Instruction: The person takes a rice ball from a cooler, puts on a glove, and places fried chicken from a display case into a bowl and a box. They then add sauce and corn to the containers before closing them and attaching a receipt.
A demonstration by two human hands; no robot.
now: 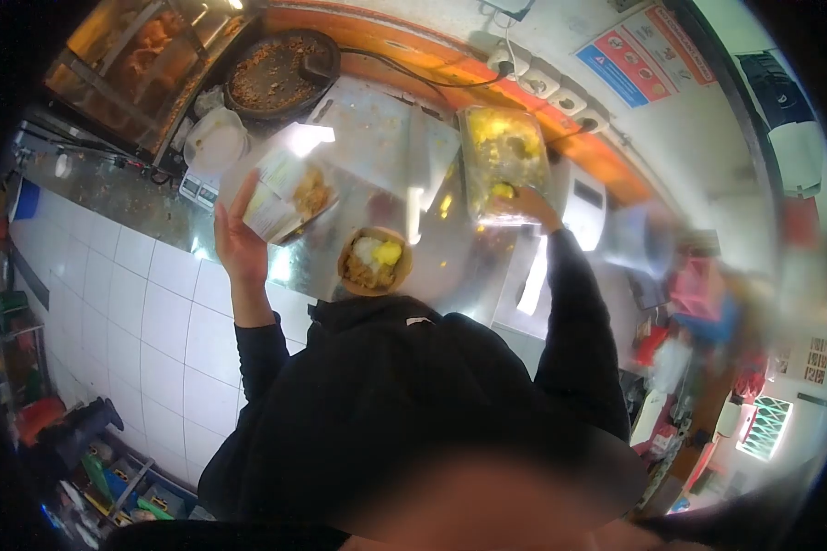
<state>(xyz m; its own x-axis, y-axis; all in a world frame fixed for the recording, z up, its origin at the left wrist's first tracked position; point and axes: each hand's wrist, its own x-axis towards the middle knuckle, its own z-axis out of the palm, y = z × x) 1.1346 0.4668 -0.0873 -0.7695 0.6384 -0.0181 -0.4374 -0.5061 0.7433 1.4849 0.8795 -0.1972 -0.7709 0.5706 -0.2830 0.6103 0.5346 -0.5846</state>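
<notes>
My left hand is closed on the near left side of a clear plastic container, which is tilted over the counter. Inside it or through its wall show pale sheets and a brown piece of food. My right hand reaches over the near end of a clear tub of yellow food, its fingers curled at a yellow bit. Whether those fingers also hold a utensil I cannot make out. Between my hands, close to my body, a brown paper bowl holds white rice, yellow food and brown pieces.
A dark stone mortar with brown crumbs stands at the back left, beside a lit food cabinet. A white cutting board lies behind the bowl, with a cleaver on it. Power sockets line the back wall.
</notes>
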